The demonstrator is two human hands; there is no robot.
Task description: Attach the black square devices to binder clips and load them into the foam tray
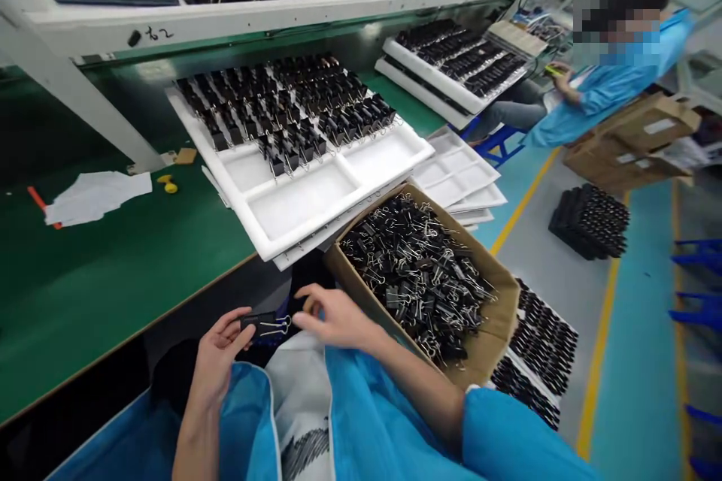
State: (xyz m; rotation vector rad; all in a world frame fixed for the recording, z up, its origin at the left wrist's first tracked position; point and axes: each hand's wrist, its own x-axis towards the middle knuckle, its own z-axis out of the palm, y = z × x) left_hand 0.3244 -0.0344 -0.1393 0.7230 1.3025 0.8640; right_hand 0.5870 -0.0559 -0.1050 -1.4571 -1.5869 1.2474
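My left hand (226, 346) holds a black binder clip (265, 325) between thumb and fingers, its silver wire handles pointing right. Just right of those handles is my right hand (335, 316), its fingers curled loosely with a gap between thumb and forefinger and nothing visible in it. Beyond my hands, a white divided tray (304, 199) carries rows of black binder clips (287, 101) at its far part; its near compartments are bare. A cardboard box (496, 331) full of loose binder clips (420, 270) stands to the right of my right hand.
White paper (98, 195), an orange stick and a small yellow object (168, 183) lie on the green table (113, 285). More trays of clips (468, 52) stand at the back right. Beyond them sits a person in blue (614, 90). A shelf (282, 11) crosses above the table.
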